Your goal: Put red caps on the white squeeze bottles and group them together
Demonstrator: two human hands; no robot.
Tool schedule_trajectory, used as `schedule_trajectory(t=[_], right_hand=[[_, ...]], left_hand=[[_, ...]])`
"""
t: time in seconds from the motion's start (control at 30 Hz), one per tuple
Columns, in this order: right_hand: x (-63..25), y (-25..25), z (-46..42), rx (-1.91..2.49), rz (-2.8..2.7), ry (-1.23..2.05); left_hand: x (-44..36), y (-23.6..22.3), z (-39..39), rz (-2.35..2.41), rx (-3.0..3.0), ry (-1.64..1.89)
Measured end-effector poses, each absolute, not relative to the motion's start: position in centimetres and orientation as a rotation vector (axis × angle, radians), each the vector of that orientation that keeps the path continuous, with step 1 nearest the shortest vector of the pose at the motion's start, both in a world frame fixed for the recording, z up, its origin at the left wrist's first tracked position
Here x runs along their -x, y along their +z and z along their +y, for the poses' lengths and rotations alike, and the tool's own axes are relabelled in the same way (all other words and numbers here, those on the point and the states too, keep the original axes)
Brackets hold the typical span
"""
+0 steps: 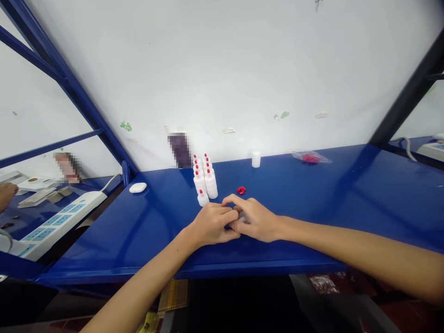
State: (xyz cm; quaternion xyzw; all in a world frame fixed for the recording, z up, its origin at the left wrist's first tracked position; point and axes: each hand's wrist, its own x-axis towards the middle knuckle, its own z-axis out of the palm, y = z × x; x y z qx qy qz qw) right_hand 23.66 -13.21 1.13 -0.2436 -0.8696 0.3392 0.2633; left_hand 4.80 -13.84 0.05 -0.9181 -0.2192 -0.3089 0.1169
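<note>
My left hand [215, 224] and my right hand [255, 219] meet just above the front part of the blue table [298, 199], fingers closed and touching. Between them shows a bit of a small whitish piece [243, 217], mostly covered by the fingers, so its kind is hidden. Beyond my left hand, several white squeeze bottles [211, 186] with red tips stand upright in two rows. A shorter white piece with a red tip [202, 199] is at the near end of them. Past my right hand lies a small heap of red caps [241, 190].
Near the wall stands a white container [255, 159]. A clear plastic bag with red pieces [311, 158] lies to its right. A white rounded object [138, 188] rests at the table's left. Blue metal posts [79, 101] and a power strip [62, 224] are farther left.
</note>
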Motion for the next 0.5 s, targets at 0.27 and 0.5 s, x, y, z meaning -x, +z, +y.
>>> schedule_trajectory(t=[0.27,0.5], right_hand=[[-24.06,1.31,-13.15,0.608,-2.516,0.570],[-24.10,1.16,-13.12,0.573,-2.488,0.612]], left_hand=[[-4.76,-0.09,-13.45,-0.586,2.660,-0.830],[-5.04,0.15,-13.63,-0.598,2.657,-0.688]])
